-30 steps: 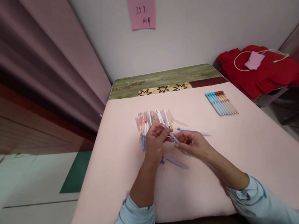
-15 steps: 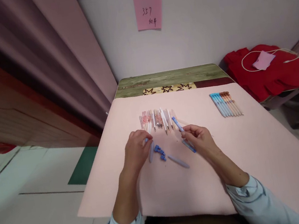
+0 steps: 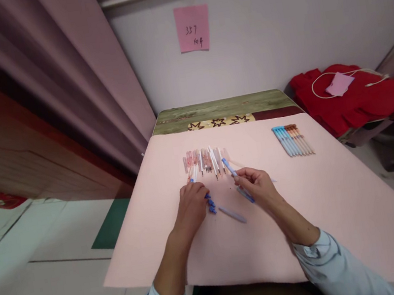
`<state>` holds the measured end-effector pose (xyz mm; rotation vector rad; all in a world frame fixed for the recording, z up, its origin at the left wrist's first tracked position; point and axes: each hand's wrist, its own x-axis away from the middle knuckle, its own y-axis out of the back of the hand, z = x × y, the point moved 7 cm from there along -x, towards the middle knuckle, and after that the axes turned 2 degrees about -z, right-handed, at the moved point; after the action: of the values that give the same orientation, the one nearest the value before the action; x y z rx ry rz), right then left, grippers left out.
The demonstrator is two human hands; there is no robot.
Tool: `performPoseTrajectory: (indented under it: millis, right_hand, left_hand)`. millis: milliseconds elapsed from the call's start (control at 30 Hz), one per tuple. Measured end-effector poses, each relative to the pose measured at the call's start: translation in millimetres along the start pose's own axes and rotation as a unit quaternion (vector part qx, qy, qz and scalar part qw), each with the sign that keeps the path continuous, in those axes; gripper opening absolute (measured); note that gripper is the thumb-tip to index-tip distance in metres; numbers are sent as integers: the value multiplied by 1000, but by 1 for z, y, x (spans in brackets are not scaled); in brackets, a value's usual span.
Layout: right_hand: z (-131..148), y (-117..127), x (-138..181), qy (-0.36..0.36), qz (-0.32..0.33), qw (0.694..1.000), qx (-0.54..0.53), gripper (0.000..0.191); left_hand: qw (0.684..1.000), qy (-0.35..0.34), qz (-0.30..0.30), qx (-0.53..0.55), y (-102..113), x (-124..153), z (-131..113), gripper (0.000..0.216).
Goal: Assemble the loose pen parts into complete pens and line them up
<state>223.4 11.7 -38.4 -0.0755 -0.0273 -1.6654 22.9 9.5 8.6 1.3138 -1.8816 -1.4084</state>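
My right hand (image 3: 259,185) pinches a pen barrel (image 3: 227,165) with a blue end, held slanted with that end up and to the left. Just under those fingers is another blue-ended pen part (image 3: 245,194). My left hand (image 3: 192,205) is bent over the table, its fingertips together at a small heap of blue pen parts (image 3: 211,206); whatever they pinch is hidden. Between the hands lies a greyish translucent pen barrel (image 3: 232,214). Beyond them, white refills with dark tips (image 3: 214,162) and pinkish pen barrels (image 3: 190,159) lie in a loose row.
On the right, several whole pens (image 3: 293,141) with blue and brown tops lie side by side. Pink paper (image 3: 342,214) covers the table. Red cloth (image 3: 369,100) with a white cable sits beyond the right edge; a curtain (image 3: 97,83) hangs on the left.
My left hand has moved right and down onto the heap of blue parts, covering its upper end. The right hand keeps its barrel nearly in place. The view has tilted up slightly.
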Motion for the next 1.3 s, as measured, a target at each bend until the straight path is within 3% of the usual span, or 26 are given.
performPoseTrajectory:
  millis: [133, 267, 333, 433, 500, 600, 767, 1300]
  right_hand:
    - [3, -1, 0, 7, 7, 1000, 7, 35]
    - [2, -1, 0, 15, 7, 1000, 21, 34]
    - [1, -1, 0, 20, -1, 999, 31, 35]
    - [-1, 1, -2, 28, -21, 999, 33, 38]
    - [-3, 3, -3, 27, -36, 999, 15, 41]
    - [-2, 4, -4, 16, -42, 999, -4, 41]
    - [9, 2, 2, 30, -32, 998, 42, 35]
    - [10, 4, 4, 29, -42, 996, 71, 34]
  left_hand:
    - [998, 0, -35, 48, 3, -3, 1, 20]
    - [973, 47, -135, 184, 14, -22, 8, 17]
    - [928, 90, -183, 311, 15, -39, 15, 17]
    - [823, 144, -216, 506, 4, -65, 23, 29]
    - [763, 165, -239, 578, -5, -74, 26, 34]
    - [720, 182, -243, 624, -19, -74, 28, 35]
    - [716, 188, -222, 634, -31, -66, 30, 33]
    - [737, 164, -215, 620, -31, -67, 27, 31]
